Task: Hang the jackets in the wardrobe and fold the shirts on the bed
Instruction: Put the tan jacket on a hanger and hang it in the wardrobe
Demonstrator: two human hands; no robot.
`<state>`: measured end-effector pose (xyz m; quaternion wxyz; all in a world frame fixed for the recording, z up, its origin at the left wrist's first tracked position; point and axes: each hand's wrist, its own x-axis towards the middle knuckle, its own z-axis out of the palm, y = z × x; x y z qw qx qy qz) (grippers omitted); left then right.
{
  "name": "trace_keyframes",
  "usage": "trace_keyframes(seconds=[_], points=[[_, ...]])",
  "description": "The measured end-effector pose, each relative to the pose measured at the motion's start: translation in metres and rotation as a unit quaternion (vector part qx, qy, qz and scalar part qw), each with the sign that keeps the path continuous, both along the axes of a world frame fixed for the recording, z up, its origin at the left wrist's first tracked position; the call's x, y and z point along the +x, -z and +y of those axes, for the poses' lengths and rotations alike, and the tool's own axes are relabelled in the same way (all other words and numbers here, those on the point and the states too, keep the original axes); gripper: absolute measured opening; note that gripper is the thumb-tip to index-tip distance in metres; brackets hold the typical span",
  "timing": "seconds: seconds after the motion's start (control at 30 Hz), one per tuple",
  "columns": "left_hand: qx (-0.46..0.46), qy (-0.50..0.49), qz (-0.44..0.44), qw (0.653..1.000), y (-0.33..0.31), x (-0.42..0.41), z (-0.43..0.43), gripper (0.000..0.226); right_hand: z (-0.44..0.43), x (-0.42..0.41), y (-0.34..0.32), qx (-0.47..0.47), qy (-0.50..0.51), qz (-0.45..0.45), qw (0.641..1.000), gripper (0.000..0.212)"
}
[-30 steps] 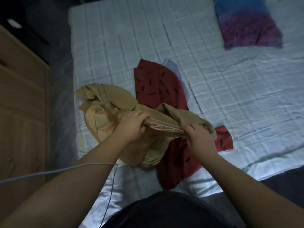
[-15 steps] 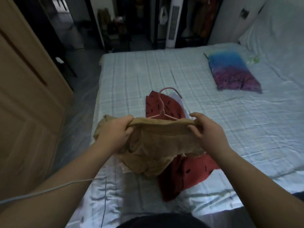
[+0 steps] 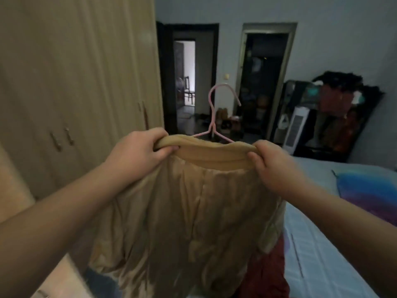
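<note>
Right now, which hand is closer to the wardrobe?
Left. The left hand grips the tan jacket on the side where the wardrobe doors are; the right hand grips the jacket's other shoulder, over toward the bed.

Tan jacket (image 3: 182,211), pink hanger (image 3: 212,117)

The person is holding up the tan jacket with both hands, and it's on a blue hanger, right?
Not quite. The head view shows the hanger is pink, not blue. The left hand and right hand do both hold up the tan jacket on it.
</note>
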<state>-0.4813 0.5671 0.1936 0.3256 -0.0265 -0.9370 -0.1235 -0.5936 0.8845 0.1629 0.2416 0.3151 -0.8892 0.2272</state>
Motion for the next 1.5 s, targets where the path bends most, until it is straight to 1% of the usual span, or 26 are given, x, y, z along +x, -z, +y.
trace_keyframes(seconds=[0.1, 0.17, 0.23, 0.33, 0.4, 0.5, 0.6, 0.67, 0.73, 0.8, 0.83, 0.93, 1.03, 1.1, 1.2, 1.27, 1.33, 1.43, 1.5], points=[[-0.026, -0.098, 0.087, 0.991, -0.033, 0.054, -0.007, 0.033, -0.025, 0.025, -0.038, -0.051, -0.038, 0.065, 0.996, 0.019], [-0.043, -0.155, 0.116, 0.980, -0.051, 0.091, -0.011, 0.036, -0.046, 0.043, -0.056, -0.098, -0.063, 0.092, 0.989, 0.017], [-0.052, -0.200, 0.110, 0.972, -0.066, 0.130, -0.018, 0.042, -0.072, 0.061, -0.069, -0.122, -0.100, 0.090, 0.983, 0.019], [-0.051, -0.243, 0.084, 0.965, -0.082, 0.197, -0.038, 0.045, -0.120, 0.090, -0.086, -0.123, -0.184, 0.081, 0.972, 0.027], [-0.027, -0.253, 0.075, 0.964, -0.089, 0.244, -0.054, 0.041, -0.155, 0.112, -0.095, -0.113, -0.236, 0.089, 0.961, 0.029], [0.014, -0.280, 0.068, 0.957, -0.097, 0.311, -0.079, 0.038, -0.209, 0.152, -0.103, -0.108, -0.288, 0.108, 0.945, 0.031], [0.029, -0.322, 0.055, 0.945, -0.101, 0.375, -0.106, 0.028, -0.264, 0.197, -0.111, -0.109, -0.319, 0.120, 0.934, 0.030], [0.030, -0.347, 0.053, 0.936, -0.101, 0.418, -0.127, 0.022, -0.304, 0.229, -0.116, -0.113, -0.352, 0.112, 0.922, 0.028], [0.026, -0.389, 0.053, 0.919, -0.099, 0.458, -0.149, 0.021, -0.348, 0.264, -0.119, -0.111, -0.390, 0.105, 0.908, 0.022], [0.018, -0.444, 0.064, 0.894, -0.097, 0.499, -0.171, 0.023, -0.391, 0.300, -0.121, -0.108, -0.427, 0.094, 0.893, 0.008], [0.012, -0.472, 0.075, 0.878, -0.098, 0.519, -0.183, 0.024, -0.412, 0.319, -0.122, -0.109, -0.451, 0.085, 0.882, 0.010], [-0.008, -0.531, 0.107, 0.840, -0.107, 0.580, -0.220, 0.027, -0.468, 0.365, -0.127, -0.138, -0.514, 0.092, 0.842, 0.029], [-0.016, -0.550, 0.118, 0.827, -0.118, 0.630, -0.258, 0.027, -0.517, 0.401, -0.124, -0.139, -0.546, 0.090, 0.822, 0.039], [-0.021, -0.554, 0.108, 0.826, -0.122, 0.658, -0.285, 0.028, -0.548, 0.419, -0.120, -0.160, -0.547, 0.085, 0.817, 0.036], [-0.027, -0.568, 0.065, 0.820, -0.121, 0.685, -0.323, 0.030, -0.591, 0.439, -0.114, -0.202, -0.535, 0.067, 0.818, 0.027], [-0.024, -0.581, 0.040, 0.813, -0.117, 0.692, -0.345, 0.030, -0.614, 0.450, -0.109, -0.223, -0.523, 0.049, 0.821, 0.027], [-0.012, -0.591, 0.026, 0.806, -0.113, 0.694, -0.365, 0.028, -0.636, 0.459, -0.102, -0.250, -0.519, 0.039, 0.816, 0.028], [0.026, -0.600, 0.027, 0.799, -0.109, 0.693, -0.392, 0.027, -0.669, 0.464, -0.095, -0.281, -0.560, 0.030, 0.779, 0.029], [0.060, -0.602, 0.044, 0.795, -0.110, 0.689, -0.409, 0.027, -0.694, 0.458, -0.088, -0.268, -0.589, 0.063, 0.759, 0.032]])
